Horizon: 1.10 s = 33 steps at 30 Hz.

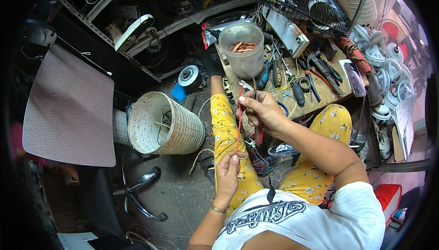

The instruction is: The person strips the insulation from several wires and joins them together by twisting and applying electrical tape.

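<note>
Over my yellow flowered trousers, a thin red wire [238,129] runs almost straight between my two hands. My left hand [227,172] is closed in a pinch on its lower end. My right hand [263,113] is wrapped round a pair of pliers [255,90] with dark pointed jaws and a red grip showing below the fingers. The wire's upper part passes by my right thumb, close to the jaws. Beside that end is a small white and silver piece [246,85], too small to name.
A wooden worktop [295,106] holds a translucent bucket [241,51] with copper pieces, screwdrivers [276,72], several pliers, black tape and a phone [354,78]. A fan cage [297,3] lies behind. To my left are a wicker-like basket [167,124] and an office chair [68,106].
</note>
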Each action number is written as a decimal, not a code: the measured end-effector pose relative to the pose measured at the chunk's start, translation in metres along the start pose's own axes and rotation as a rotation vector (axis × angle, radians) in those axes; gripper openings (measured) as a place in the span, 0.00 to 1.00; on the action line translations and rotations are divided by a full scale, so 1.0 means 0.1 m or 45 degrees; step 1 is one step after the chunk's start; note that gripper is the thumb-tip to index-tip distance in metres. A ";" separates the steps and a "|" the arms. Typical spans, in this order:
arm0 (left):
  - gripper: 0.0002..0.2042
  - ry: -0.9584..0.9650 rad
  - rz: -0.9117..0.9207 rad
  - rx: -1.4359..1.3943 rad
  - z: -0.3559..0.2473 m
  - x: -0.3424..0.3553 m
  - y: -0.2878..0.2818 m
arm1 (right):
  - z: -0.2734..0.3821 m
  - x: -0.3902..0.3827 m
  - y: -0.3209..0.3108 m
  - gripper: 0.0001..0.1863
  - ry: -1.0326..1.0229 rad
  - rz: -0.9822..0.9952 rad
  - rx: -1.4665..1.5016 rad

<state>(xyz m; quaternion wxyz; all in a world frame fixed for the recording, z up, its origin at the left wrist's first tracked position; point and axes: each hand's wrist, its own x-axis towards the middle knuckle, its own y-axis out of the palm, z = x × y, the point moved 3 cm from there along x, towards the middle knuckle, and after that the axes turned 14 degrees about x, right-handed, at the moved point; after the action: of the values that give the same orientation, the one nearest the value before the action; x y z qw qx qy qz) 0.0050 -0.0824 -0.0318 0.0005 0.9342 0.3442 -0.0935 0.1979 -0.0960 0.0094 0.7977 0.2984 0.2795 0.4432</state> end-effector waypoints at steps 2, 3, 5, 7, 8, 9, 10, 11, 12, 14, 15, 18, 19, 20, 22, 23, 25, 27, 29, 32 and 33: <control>0.10 -0.003 -0.136 0.088 0.01 0.02 -0.10 | 0.00 -0.01 0.03 0.07 -0.032 0.008 0.032; 0.10 -0.002 -0.144 0.090 0.04 0.04 -0.14 | 0.01 -0.03 0.05 0.06 -0.072 -0.019 0.072; 0.10 0.046 -0.210 0.086 0.08 0.10 -0.21 | 0.01 -0.07 0.10 0.06 -0.109 -0.042 0.111; 0.10 0.027 -0.222 0.069 0.09 0.13 -0.21 | -0.03 -0.12 0.17 0.07 -0.127 0.039 0.280; 0.10 0.015 -0.213 0.052 0.13 0.14 -0.21 | -0.06 -0.12 0.18 0.07 -0.108 0.066 0.340; 0.09 0.004 -0.205 0.035 0.14 0.13 -0.20 | -0.06 -0.13 0.19 0.07 -0.108 0.067 0.341; 0.09 0.005 -0.207 0.037 0.14 0.13 -0.19 | -0.04 -0.12 0.22 0.07 -0.099 0.126 0.326; 0.09 0.033 -0.220 0.040 0.13 0.12 -0.17 | -0.03 -0.12 0.24 0.07 -0.087 0.181 0.311; 0.08 0.061 -0.234 0.044 0.11 0.11 -0.16 | -0.02 -0.11 0.24 0.07 -0.068 0.203 0.318; 0.07 0.136 -0.277 0.059 0.07 0.10 -0.11 | 0.05 -0.07 0.17 0.08 0.004 0.104 0.353; 0.06 0.214 -0.313 0.070 0.03 0.10 -0.09 | 0.09 -0.03 0.10 0.08 0.025 0.039 0.381; 0.05 0.140 -0.200 -0.049 -0.07 0.07 -0.02 | 0.26 0.05 0.09 0.10 0.007 0.089 0.122; 0.05 0.140 -0.213 -0.056 -0.07 0.05 -0.02 | 0.31 0.04 0.14 0.12 0.011 0.173 -0.054; 0.05 0.030 -0.169 -0.201 -0.05 0.03 -0.02 | 0.28 0.04 0.15 0.12 0.020 0.181 -0.052; 0.05 -0.163 -0.121 -0.394 -0.08 -0.01 -0.01 | 0.28 0.06 0.18 0.17 -0.266 0.109 -0.745; 0.05 -0.169 -0.131 -0.390 -0.13 0.01 0.00 | 0.23 0.06 0.16 0.17 -0.258 0.114 -0.738; 0.05 -0.202 -0.094 -0.685 -0.20 0.04 0.03 | 0.09 0.03 0.11 0.23 -0.090 0.135 -0.481; 0.06 -0.163 -0.104 -0.743 -0.19 0.07 -0.03 | 0.03 -0.02 0.09 0.23 0.098 0.269 -0.421; 0.07 -0.161 -0.083 -0.780 -0.20 0.08 -0.07 | -0.11 -0.11 0.12 0.21 0.241 0.375 -0.561; 0.07 -0.152 -0.087 -0.752 -0.26 0.08 -0.07 | -0.28 -0.16 0.15 0.15 0.318 0.677 -0.718; 0.06 -0.140 -0.083 -0.734 -0.27 0.08 -0.06 | -0.29 -0.20 0.20 0.14 0.327 0.735 -0.758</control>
<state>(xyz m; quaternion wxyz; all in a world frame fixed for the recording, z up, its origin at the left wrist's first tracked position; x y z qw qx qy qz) 0.0117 -0.0705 -0.0061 0.2813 0.8776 0.3860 -0.0423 0.1578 -0.0984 0.0082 0.6510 0.0637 0.1414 0.7430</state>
